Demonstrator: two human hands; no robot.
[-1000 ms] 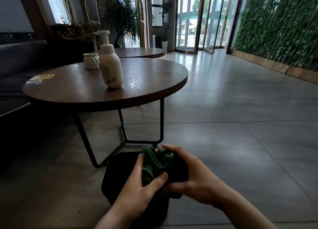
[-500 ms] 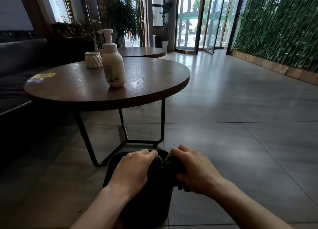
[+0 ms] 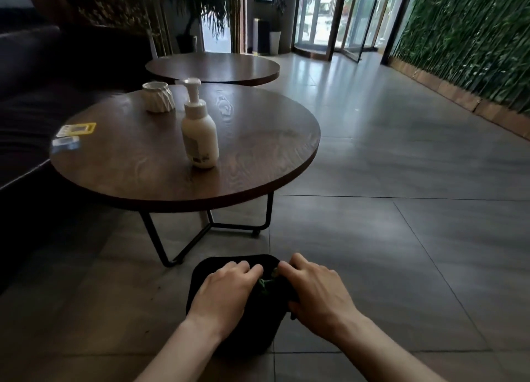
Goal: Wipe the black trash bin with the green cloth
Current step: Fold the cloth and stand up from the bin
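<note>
Left hand [image 3: 229, 291] and right hand [image 3: 317, 292] on upright black bin [image 3: 206, 269], mouth upward.

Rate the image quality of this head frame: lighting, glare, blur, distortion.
Head view: backlit from the glass doors, with glare on the floor; the sofa side sinks into shadow. The black trash bin loses detail; only a sliver of green cloth shows. Wide-angle bending at the edges; cards slightly blurred.

Both hands press green cloth [image 3: 265, 283] into black bin [image 3: 206, 269].
</note>
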